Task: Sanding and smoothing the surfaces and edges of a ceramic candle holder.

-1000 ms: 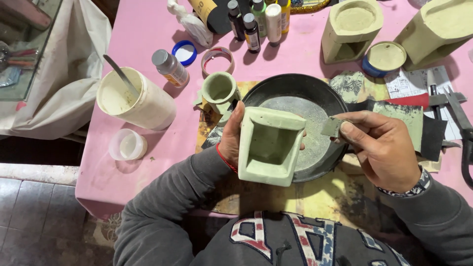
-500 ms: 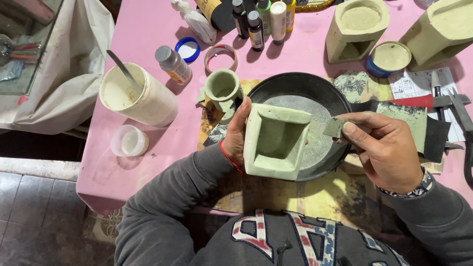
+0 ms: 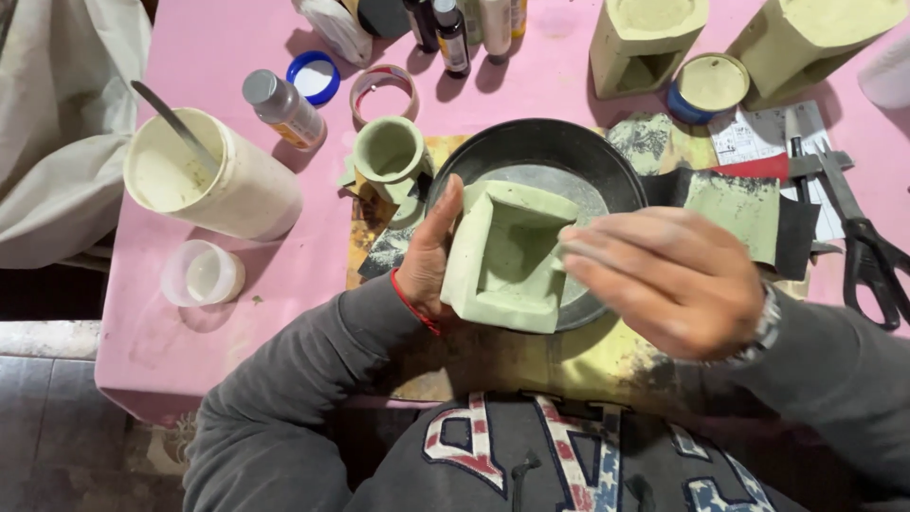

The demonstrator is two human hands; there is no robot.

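My left hand [image 3: 431, 256] grips a pale green square block with a hollow middle [image 3: 507, 261], tilted above a black round pan [image 3: 531, 137]. The thumb lies along the block's left wall. My right hand [image 3: 664, 280] reaches in from the right. Its fingers lie flat together against the block's right rim. The small grey sanding scrap it pinched in the earlier frames is hidden under the fingers.
On the pink table stand a small green cup [image 3: 389, 152], a white tub with a spoon [image 3: 199, 185], a clear little cup [image 3: 202, 273], a small bottle [image 3: 284, 109], two green blocks [image 3: 645, 38], a sandpaper sheet [image 3: 735, 204] and scissors [image 3: 867, 246].
My right hand has slid left from the block's right side onto its rim, and the grey scrap has gone from sight. My left hand turned the block slightly.
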